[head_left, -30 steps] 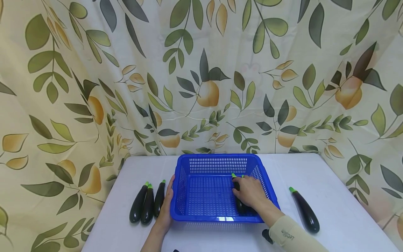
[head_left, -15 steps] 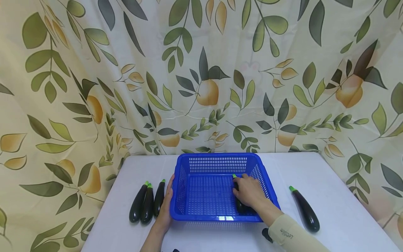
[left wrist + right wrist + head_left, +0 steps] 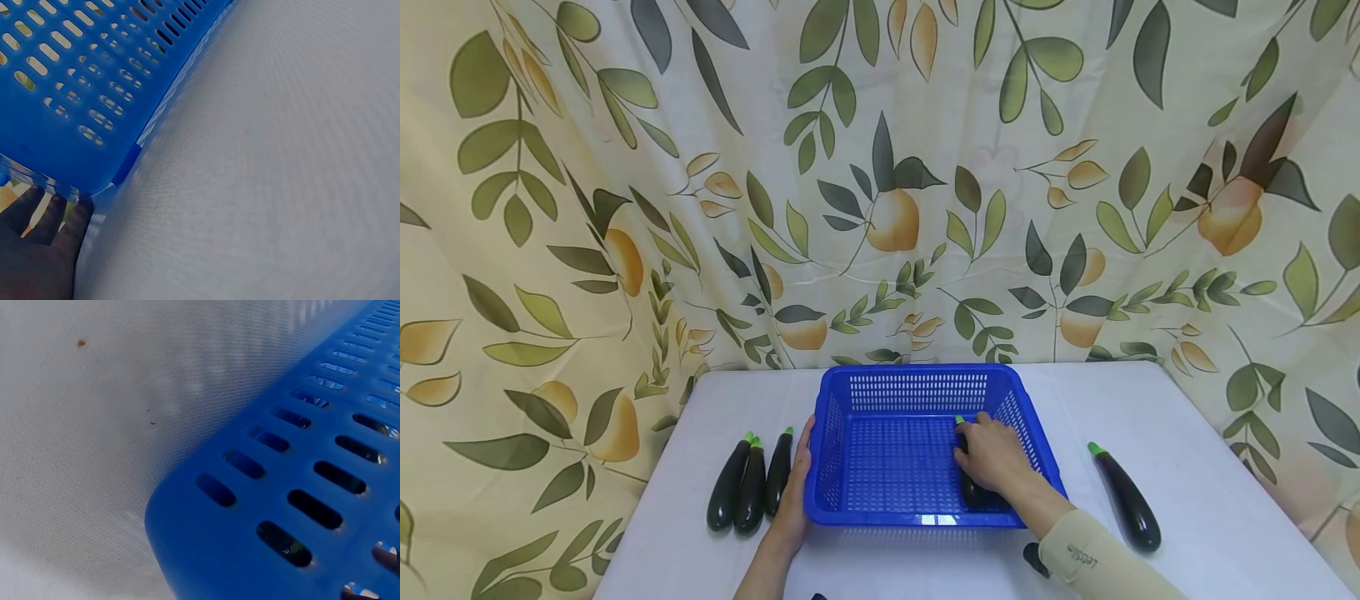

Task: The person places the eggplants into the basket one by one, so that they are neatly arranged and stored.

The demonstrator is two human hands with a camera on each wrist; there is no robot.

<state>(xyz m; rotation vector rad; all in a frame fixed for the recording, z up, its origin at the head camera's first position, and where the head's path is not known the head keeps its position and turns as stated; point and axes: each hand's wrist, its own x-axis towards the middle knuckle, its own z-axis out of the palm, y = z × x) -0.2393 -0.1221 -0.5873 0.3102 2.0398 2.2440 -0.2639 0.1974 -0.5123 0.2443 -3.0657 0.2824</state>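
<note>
Head view: an eggplant (image 3: 976, 492) is lying inside the blue basket (image 3: 917, 520), right side, the right hand (image 3: 997, 456) grasping it. The left hand (image 3: 794, 492), fingers extended, is touching the rim; three eggplants (image 3: 752, 490) are lying beyond.

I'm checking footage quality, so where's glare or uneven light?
Head view: white glare on the blue slotted basket, along its front rim, highlights on the eggplants; left wrist view: the left hand is dark; right wrist view: pale patches on the white tablecloth.
</note>
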